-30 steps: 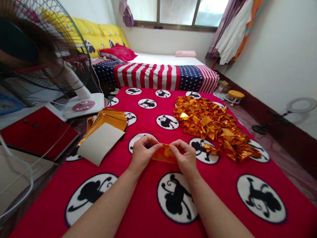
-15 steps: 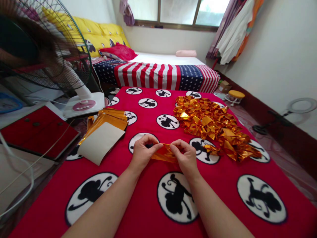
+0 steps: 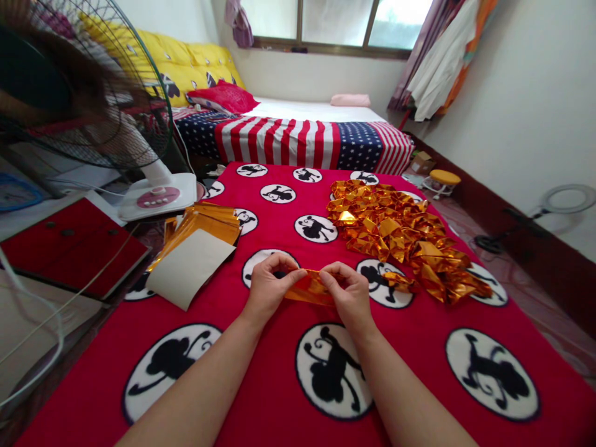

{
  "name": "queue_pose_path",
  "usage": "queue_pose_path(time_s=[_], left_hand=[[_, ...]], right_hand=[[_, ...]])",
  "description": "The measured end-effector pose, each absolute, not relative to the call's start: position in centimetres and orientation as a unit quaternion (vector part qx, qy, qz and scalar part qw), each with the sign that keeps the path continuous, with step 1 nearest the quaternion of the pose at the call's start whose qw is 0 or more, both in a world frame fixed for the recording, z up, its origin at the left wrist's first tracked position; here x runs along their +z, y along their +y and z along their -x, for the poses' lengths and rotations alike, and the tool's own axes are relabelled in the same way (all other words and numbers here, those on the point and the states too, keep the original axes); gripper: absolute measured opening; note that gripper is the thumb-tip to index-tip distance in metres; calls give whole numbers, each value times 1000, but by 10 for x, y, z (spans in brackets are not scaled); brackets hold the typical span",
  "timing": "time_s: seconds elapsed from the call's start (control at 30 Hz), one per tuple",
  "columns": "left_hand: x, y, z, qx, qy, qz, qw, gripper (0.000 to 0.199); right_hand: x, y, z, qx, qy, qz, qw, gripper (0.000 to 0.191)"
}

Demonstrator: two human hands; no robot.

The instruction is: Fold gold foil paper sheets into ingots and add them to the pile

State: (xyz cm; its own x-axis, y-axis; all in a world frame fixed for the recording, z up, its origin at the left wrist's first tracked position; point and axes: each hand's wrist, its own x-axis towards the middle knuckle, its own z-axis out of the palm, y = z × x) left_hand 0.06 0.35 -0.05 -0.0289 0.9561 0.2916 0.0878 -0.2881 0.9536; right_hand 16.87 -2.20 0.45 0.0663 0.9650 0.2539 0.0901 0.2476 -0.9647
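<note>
A shiny orange-gold foil paper sheet [image 3: 308, 292] is held between my two hands over the middle of the red cloth. My left hand [image 3: 270, 282] pinches its far left part between thumb and fingers. On the other side, my right hand [image 3: 347, 288] pinches the far edge the same way. Some of the sheet is hidden behind my fingers. To the right lies a heap of folded gold foil pieces [image 3: 391, 223], with one small folded piece [image 3: 398, 281] close to my right hand. A stack of gold foil sheets [image 3: 205, 220] sits at the left, a pale sheet [image 3: 190, 267] on top.
The red cloth with monkey prints [image 3: 261, 397] covers the surface under my hands. A running fan [image 3: 158, 195] stands at the left beside a dark red panel [image 3: 69, 248]. Behind is a bed [image 3: 288, 139]; a yellow stool [image 3: 444, 178] and a ring-shaped stand [image 3: 565, 198] are at the right.
</note>
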Motion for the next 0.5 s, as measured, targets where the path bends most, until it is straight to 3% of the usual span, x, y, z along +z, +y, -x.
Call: queue_pose_path(time_s=[0.5], left_hand=[[-1, 3, -4, 580, 423, -514, 469, 26]], right_hand=[[4, -22, -169, 400, -552, 476, 556, 17]])
